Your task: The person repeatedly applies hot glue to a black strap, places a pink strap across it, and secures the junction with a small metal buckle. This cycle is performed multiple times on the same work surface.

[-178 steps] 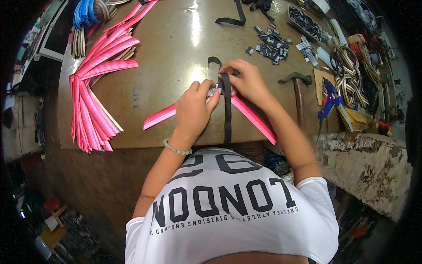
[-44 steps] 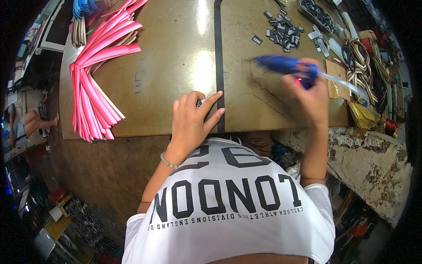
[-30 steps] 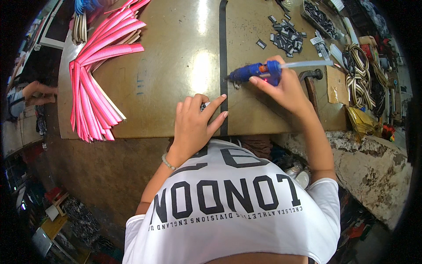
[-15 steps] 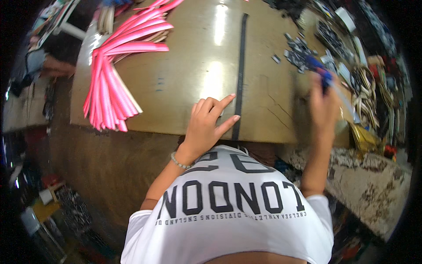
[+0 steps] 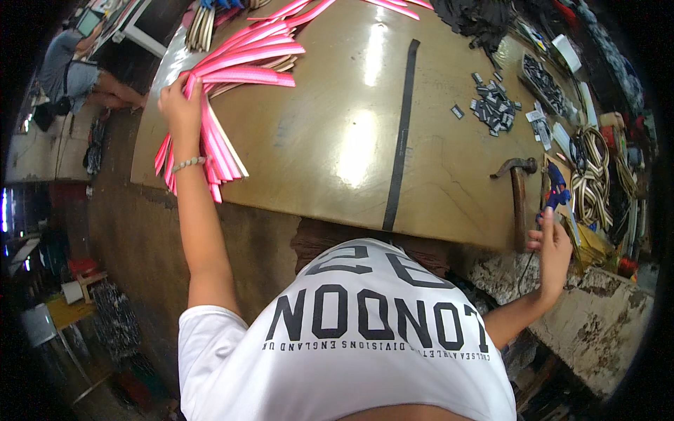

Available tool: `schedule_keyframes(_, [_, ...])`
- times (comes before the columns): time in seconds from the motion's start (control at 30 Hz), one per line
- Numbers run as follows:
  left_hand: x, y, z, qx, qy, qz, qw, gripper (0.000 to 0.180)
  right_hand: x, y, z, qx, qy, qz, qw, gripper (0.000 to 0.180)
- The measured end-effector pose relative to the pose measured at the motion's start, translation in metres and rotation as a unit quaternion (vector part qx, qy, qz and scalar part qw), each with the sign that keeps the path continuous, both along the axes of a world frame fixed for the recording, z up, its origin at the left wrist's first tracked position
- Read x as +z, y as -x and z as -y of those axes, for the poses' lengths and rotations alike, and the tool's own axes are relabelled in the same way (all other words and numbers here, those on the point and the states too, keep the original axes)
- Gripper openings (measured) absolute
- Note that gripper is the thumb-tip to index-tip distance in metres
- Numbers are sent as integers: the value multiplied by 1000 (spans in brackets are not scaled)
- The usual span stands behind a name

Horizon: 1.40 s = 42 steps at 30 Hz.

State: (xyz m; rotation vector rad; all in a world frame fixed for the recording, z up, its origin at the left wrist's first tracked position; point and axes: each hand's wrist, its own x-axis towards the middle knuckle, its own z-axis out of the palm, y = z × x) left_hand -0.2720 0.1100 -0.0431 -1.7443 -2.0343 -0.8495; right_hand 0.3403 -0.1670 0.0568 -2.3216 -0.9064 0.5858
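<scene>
Two hands, one black strap, one hammer, perhaps twenty pink strips

We see a white short-sleeved cotton T-shirt with bold black block lettering and large numerals across the chest. Both forearms are bare below the sleeves. On the left wrist sits a thin pale beaded bracelet.

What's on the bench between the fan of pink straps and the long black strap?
In the head view, only bare, glossy brown benchtop lies between the pink straps, which the left hand touches, and the black strap.
</scene>
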Motion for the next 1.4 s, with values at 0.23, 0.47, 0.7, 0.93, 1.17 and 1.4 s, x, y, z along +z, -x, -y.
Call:
schedule_keyframes(0.23, [55, -25, 15, -150, 42, 344, 926, 29, 22, 52, -28, 191, -77, 58, 977, 37])
schedule_keyframes(0.47, [171, -184, 119, -452, 206, 352, 793, 17, 51, 123, -99, 363, -487, 186, 772, 33])
schedule_keyframes(0.7, [146, -246, 111, -513, 310, 375, 707, 19, 27, 158, -106, 381, -260, -170, 871, 33])
schedule_keyframes(0.93, [36, -266, 106, -331, 418, 355, 768, 33, -72, 158, -118, 285, -164, -112, 938, 28])
schedule_keyframes(1.17, [15, -268, 116, -325, 335, 285, 837, 34, -99, 156, -109, 304, -208, -57, 928, 24])
schedule_keyframes(1.4, [19, -272, 119, -309, 324, 259, 856, 33, -97, 159, -110, 310, -206, -34, 927, 23])
